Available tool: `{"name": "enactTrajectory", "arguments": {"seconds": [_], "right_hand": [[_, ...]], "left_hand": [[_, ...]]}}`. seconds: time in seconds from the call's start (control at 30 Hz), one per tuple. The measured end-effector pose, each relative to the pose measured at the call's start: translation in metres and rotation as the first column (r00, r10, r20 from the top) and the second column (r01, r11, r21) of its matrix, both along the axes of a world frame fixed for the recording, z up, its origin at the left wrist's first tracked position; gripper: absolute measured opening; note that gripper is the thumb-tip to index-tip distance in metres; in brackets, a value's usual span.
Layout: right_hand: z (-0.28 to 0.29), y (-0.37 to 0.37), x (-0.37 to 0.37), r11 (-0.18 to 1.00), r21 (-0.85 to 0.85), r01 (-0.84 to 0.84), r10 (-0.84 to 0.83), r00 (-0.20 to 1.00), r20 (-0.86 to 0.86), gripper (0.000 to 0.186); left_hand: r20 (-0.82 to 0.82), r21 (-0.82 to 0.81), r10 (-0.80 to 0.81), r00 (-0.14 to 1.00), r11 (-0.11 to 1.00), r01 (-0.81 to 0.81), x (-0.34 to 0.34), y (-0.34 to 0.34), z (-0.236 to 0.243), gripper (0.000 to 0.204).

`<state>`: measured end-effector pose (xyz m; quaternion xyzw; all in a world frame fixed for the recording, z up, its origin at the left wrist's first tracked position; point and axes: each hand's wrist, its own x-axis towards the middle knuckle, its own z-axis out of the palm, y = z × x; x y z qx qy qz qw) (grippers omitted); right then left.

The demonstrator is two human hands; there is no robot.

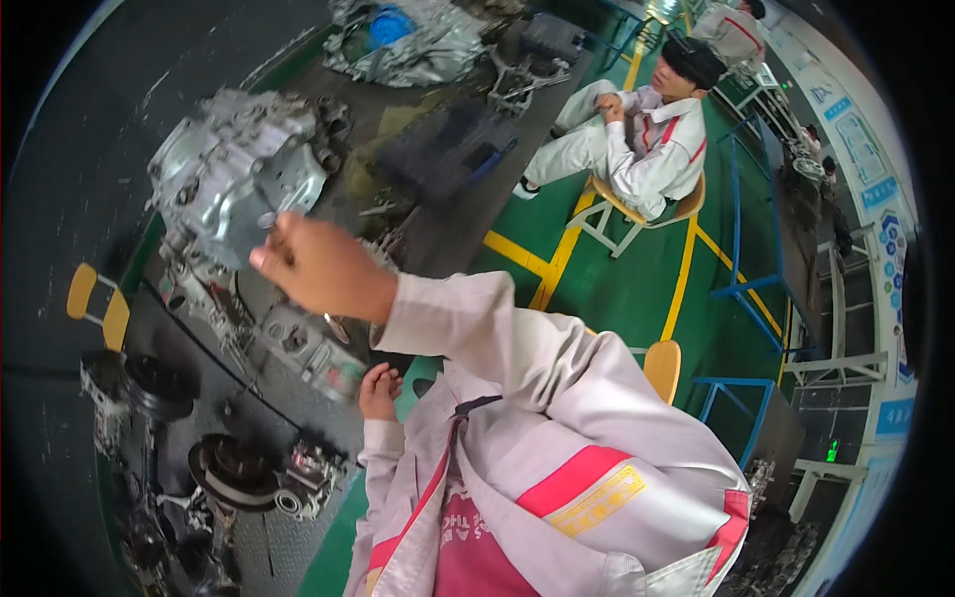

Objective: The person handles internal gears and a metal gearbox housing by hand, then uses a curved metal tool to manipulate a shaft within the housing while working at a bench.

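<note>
My right hand (333,267) reaches across over the workbench, its fingers closed. At its fingertips shows a small shiny metal piece (267,220), whose kind I cannot make out. Just beyond is a large silvery gearbox housing (234,164), with a smooth flared face toward the hand. Lower down, my left hand (380,391) hangs by the bench's near edge, its fingers loosely apart and holding nothing visible. Close to it lies a grey cast metal part (308,348), partly hidden by my right forearm.
Another casting with a blue round part (390,26) and a dark flat tray (448,149) lie farther along. Brake discs (234,470) and axle parts stand at lower left. Another person (652,149) sits on a wooden chair at right, near a blue metal frame (741,224).
</note>
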<state>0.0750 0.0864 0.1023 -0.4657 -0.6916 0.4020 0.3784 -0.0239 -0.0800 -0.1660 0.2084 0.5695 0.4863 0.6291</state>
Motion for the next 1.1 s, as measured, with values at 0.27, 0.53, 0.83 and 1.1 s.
{"name": "enactTrajectory", "arguments": {"seconds": [0.27, 0.53, 0.83, 1.1], "right_hand": [[-0.011, 0.004, 0.024, 0.846, -0.401, 0.353, -0.533, 0.530, -0.659, 0.033], [-0.008, -0.006, -0.022, 0.996, 0.088, 0.028, 0.028, 0.819, -0.574, 0.037], [-0.007, 0.013, 0.038, 0.973, -0.215, -0.083, -0.094, 0.709, -0.699, 0.043], [-0.022, 0.074, 0.004, 0.962, -0.206, 0.178, -0.271, 0.556, -0.786, 0.022]], "left_hand": [[0.072, -0.002, 0.053, 0.996, 0.999, -0.053, -0.007, -0.017, -0.007, 0.018], [0.122, -0.057, 0.189, 0.974, 0.981, -0.183, -0.016, -0.021, -0.020, 0.018], [0.101, -0.073, 0.231, 0.968, 0.972, -0.225, -0.019, -0.028, -0.019, 0.019], [0.089, -0.081, 0.220, 0.971, 0.974, -0.213, -0.023, -0.022, -0.047, 0.027]]}}
